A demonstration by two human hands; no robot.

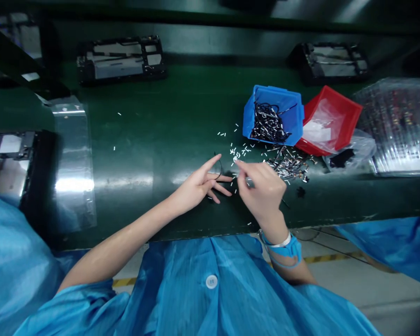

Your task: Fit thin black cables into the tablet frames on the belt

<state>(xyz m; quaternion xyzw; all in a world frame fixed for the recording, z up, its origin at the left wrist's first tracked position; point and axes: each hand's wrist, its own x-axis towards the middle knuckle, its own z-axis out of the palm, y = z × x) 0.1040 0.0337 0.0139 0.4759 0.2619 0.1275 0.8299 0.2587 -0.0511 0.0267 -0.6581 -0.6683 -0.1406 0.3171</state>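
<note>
My left hand (199,184) is over the bench with a thin black cable (221,171) curving up between its index finger and the others. The cable seems pinched near the thumb, while the other fingers are spread. Close on its right, my right hand (262,186) has thumb and index finger brought together over a scatter of small white pieces (245,150). Whatever lies between those fingertips is too small to make out. A pile of short cables with metal ends (289,164) lies just beyond the right hand.
A blue bin (296,123) full of black cables stands behind the pile. Beside it are a red bin (348,116) with a plastic bag and stacked clear trays (402,126). Black framed devices (121,58) line the back of the green bench (154,116). Blue sleeves of other people show at both sides.
</note>
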